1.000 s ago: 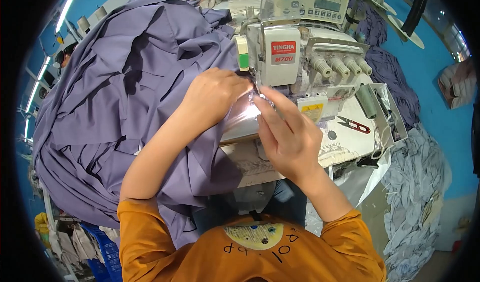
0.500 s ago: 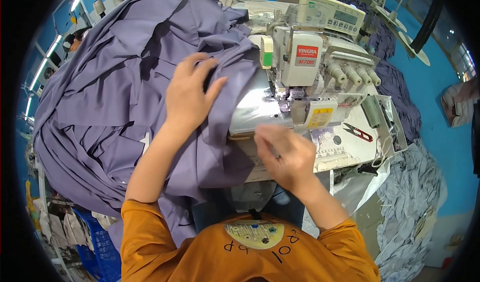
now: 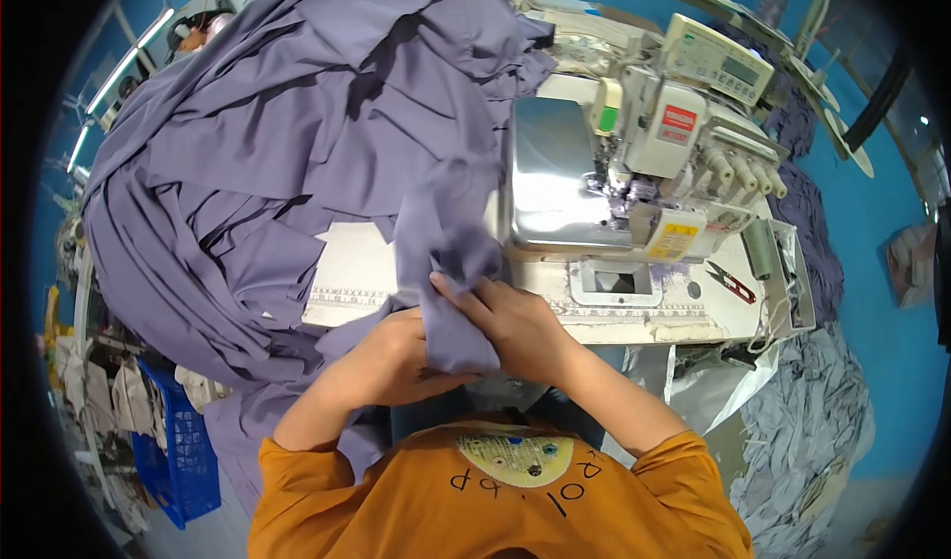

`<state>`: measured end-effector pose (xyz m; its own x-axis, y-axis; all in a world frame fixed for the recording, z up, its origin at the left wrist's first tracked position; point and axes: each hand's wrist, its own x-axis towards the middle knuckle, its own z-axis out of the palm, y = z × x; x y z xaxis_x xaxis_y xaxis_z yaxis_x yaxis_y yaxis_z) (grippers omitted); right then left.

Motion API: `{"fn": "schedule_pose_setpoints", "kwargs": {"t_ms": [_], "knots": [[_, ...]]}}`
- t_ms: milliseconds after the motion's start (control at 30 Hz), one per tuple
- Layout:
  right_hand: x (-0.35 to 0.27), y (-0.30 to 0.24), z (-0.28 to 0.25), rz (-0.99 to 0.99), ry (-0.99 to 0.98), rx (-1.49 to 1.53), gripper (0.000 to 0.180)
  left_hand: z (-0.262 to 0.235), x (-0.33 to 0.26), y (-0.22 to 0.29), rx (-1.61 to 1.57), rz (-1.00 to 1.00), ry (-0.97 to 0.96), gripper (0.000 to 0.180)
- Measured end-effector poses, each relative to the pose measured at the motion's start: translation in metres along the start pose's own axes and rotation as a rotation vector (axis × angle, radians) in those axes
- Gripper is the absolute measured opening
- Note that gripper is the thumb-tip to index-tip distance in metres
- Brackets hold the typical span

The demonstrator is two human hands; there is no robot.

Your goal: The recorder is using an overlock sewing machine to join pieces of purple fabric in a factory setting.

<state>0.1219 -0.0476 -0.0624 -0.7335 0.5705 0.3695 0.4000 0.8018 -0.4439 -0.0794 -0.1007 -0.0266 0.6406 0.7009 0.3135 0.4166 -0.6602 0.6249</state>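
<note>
Fabric heap (image 3: 297, 143) beside sewing machine (image 3: 674, 153)

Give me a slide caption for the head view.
Both hands, left hand and right hand, grip purple fabric beside sewing machine.

This is a garment-sewing workshop. An industrial overlock sewing machine (image 3: 664, 153) stands at about one o'clock on a white work table (image 3: 634, 311) with a ruler strip along its near edge, and a great heap of purple-grey cut fabric pieces (image 3: 287, 153) fills the ten to twelve o'clock side. More grey fabric scraps (image 3: 807, 430) lie piled at four o'clock, a blue plastic crate (image 3: 178, 450) sits at eight o'clock, small red thread snips (image 3: 731, 283) rest on the table at three o'clock, and the walls are blue.
</note>
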Motion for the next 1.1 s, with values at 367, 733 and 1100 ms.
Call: {"fn": "schedule_pose_setpoints", "kwargs": {"t_ms": [367, 733, 1100], "knots": [[0.045, -0.062, -0.035, -0.204, -0.31, 1.151, 0.037, 0.074, -0.181, -0.044, 0.048, -0.651, 0.286, 0.064], [0.292, 0.048, -0.196, 0.121, 0.329, 1.248, 0.037, -0.328, -0.266, -0.004, 1.531, -0.865, 1.072, 0.025], [0.185, -0.02, -0.123, -0.041, 0.25, 0.531, 0.039, -0.235, -0.086, -0.006, 0.335, -0.513, 0.509, 0.024]]}}
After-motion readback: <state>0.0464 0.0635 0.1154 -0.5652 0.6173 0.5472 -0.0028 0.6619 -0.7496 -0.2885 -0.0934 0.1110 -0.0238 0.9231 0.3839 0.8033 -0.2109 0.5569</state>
